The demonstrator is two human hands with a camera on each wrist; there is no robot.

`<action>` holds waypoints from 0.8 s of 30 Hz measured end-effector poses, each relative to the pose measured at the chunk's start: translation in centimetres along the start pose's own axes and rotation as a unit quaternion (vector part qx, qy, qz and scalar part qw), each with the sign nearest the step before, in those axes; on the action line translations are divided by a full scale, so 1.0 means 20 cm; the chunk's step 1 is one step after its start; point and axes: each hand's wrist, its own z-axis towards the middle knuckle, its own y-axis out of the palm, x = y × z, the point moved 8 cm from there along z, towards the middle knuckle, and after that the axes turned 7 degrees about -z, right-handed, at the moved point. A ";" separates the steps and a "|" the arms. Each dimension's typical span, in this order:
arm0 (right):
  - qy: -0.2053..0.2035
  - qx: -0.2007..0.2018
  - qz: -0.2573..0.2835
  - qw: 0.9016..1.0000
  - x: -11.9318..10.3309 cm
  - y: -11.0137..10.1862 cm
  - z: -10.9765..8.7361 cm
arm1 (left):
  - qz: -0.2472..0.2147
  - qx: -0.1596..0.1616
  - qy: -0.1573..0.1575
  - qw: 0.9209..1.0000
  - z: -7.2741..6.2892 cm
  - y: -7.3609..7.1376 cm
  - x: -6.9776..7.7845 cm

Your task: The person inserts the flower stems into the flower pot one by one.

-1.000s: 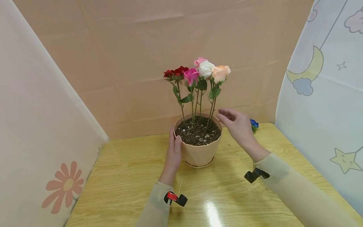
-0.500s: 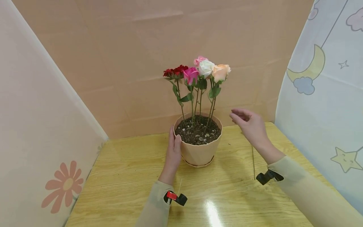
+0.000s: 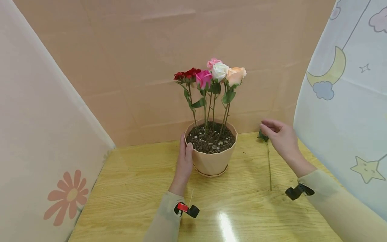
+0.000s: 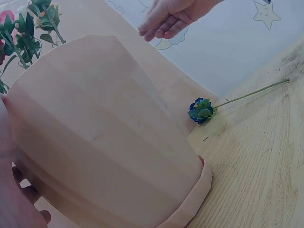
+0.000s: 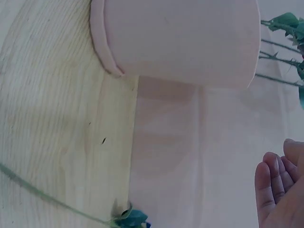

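A peach flower pot (image 3: 213, 163) filled with dark soil stands on a matching saucer. Artificial roses rise from it: a magenta one (image 3: 204, 79), a white one (image 3: 220, 72) and a peach one (image 3: 235, 76) among them. My left hand (image 3: 183, 163) rests against the pot's left side, its fingers along the wall and thumb near the rim. To the right, my right hand (image 3: 281, 136) hovers with loosely bent fingers, holding nothing. Beneath it lies a blue rose (image 4: 202, 111) on the tabletop; its stem (image 3: 269, 168) points toward the front, and the hand hides much of its bloom in the head view.
The yellow wood-grain table (image 3: 139, 188) meets a peach cloth backdrop (image 3: 145, 84) behind the pot. White printed cloths hang at the left (image 3: 45, 117) and right (image 3: 338, 117) sides. A dark red flower (image 3: 188, 74) stands leftmost in the pot.
My right hand has moved away from the pot to the right and now hangs over the blue rose. My left hand stays on the pot, which has not moved.
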 end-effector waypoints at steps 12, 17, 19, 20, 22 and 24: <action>0.040 0.002 -0.071 0.997 0.24 -0.06 0.01 | -0.007 -0.005 -0.001 1.000 0.00 0.00 0.00; 0.056 -0.004 -0.089 0.994 0.31 -0.06 0.01 | -0.009 -0.005 0.002 1.000 0.00 0.00 0.01; 0.059 -0.008 -0.094 0.994 0.33 -0.05 0.00 | -0.008 -0.004 0.000 1.000 0.00 0.00 0.01; 0.059 -0.010 -0.095 0.994 0.35 -0.05 0.00 | -0.007 -0.005 0.001 1.000 0.00 0.00 0.01; 0.057 -0.015 -0.099 0.993 0.37 -0.05 -0.01 | -0.006 -0.004 -0.003 1.000 0.00 0.00 0.00; 0.055 -0.021 -0.101 0.993 0.40 -0.04 -0.02 | -0.006 -0.005 -0.002 1.000 0.00 0.00 0.00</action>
